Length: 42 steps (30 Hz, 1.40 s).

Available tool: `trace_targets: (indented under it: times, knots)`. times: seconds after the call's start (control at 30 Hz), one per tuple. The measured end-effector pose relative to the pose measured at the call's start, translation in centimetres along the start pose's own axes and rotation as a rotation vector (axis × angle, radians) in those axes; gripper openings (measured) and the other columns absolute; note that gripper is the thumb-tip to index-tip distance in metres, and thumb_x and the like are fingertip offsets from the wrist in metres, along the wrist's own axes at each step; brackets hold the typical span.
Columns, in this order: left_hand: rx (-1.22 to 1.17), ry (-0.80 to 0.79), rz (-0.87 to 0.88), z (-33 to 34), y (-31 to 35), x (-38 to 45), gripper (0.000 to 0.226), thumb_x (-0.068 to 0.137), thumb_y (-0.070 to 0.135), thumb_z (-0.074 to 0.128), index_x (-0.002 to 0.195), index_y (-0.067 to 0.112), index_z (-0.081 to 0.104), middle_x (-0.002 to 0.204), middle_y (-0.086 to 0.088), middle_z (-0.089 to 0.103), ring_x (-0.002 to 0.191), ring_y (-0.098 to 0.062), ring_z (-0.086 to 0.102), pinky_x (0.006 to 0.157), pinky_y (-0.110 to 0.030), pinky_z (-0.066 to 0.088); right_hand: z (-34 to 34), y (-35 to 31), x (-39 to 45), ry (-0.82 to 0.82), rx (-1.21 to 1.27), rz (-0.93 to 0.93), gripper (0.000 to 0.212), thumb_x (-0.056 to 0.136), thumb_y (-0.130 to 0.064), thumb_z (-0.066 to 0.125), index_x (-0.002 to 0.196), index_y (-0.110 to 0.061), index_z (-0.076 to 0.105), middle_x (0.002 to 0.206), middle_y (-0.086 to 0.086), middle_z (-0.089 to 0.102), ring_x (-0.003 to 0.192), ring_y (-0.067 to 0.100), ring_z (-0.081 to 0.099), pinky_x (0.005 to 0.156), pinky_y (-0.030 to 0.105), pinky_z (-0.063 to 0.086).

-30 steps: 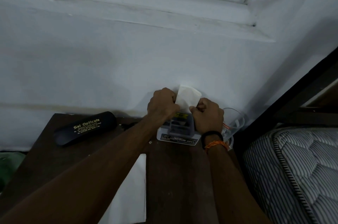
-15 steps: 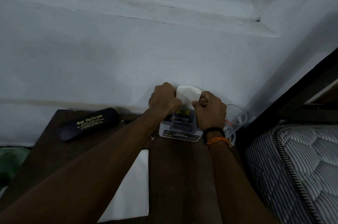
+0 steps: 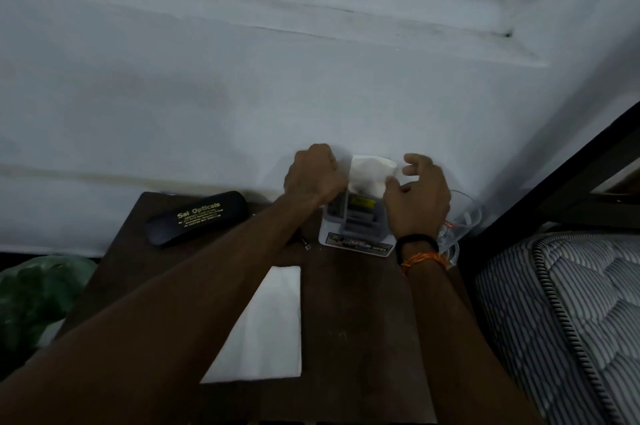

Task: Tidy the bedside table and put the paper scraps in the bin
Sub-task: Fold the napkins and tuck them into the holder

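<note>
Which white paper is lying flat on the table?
The folded white sheet near the table's front edge lies flat. The other white paper stands up in the organiser, between both hands.

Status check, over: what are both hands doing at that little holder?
Left hand grips the folded white paper over the desk organizer. Right hand open beside it. Glass mug close right.

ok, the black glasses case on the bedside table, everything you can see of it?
The black glasses case is a long, rounded hard-looking case, closed, lying flat on the dark wooden bedside table at its back left corner, near the wall. It sits at a slant, its right end farther back. Gold print on the lid reads "Sai Opticals", with smaller lines below too fine to read. Neither hand touches it.
</note>
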<state>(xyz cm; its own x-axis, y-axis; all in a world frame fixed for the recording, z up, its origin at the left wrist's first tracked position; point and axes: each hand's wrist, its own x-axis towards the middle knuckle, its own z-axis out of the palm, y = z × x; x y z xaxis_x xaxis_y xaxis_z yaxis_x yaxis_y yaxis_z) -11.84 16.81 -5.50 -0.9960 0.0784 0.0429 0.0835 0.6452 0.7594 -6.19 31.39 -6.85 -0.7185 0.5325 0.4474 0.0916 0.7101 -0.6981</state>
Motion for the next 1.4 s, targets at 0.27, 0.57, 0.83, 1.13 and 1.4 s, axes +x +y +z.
trace_targets:
  times: [0.27,0.57,0.83,1.13,1.4]
  knots:
    - [0.109,-0.098,-0.084,-6.8,-4.4,-6.1,0.022,0.079,0.028,0.074,0.079,0.007,0.068,0.075,-0.001,0.067,0.074,-0.017,0.063,0.054,-0.024,0.043,-1.2,-3.8,-6.7,-0.335,-0.064,-0.163,0.01,0.08,-0.01,0.063,0.076,-0.019,0.067,0.079,-0.002,0.068,0.072,0.013,0.06,0.063,0.023,0.045]
    - [0.226,-0.265,-0.273,-10.5,-11.6,-13.8,0.022,0.089,0.017,0.064,0.098,-0.003,0.069,0.102,-0.017,0.067,0.093,-0.027,0.064,0.057,-0.016,0.036,-0.1,-2.7,-16.4,-0.874,-0.235,0.267,0.057,0.08,-0.033,0.075,0.126,-0.006,0.055,0.122,0.011,0.061,0.114,0.026,0.057,0.091,0.029,0.046]
    - [0.218,-0.25,-0.286,-9.1,-14.6,-15.3,0.02,0.086,0.014,0.069,0.101,0.001,0.069,0.106,-0.012,0.069,0.096,-0.022,0.066,0.079,-0.028,0.054,2.2,-4.5,-17.2,-0.743,-0.222,0.251,0.031,0.074,-0.028,0.077,0.089,-0.006,0.061,0.091,0.008,0.062,0.093,0.023,0.06,0.067,0.024,0.036]
    - [0.275,-0.334,-0.285,-9.2,-14.8,-13.3,0.019,0.086,0.012,0.067,0.101,0.002,0.061,0.102,-0.011,0.064,0.097,-0.024,0.064,0.087,-0.035,0.056,3.4,-4.2,-16.2,-0.756,0.009,0.538,0.033,0.064,-0.036,0.086,0.074,-0.007,0.073,0.081,0.01,0.074,0.079,0.026,0.07,0.076,0.044,0.059]
    - [0.297,-0.44,-0.297,-9.5,-15.3,-12.6,0.027,0.086,0.007,0.066,0.112,0.002,0.065,0.111,-0.013,0.068,0.101,-0.023,0.066,0.092,-0.039,0.056,3.3,-4.4,-16.1,-0.77,0.17,0.668,0.057,0.057,-0.023,0.09,0.102,-0.016,0.057,0.105,0.005,0.069,0.091,0.024,0.068,0.083,0.049,0.057]
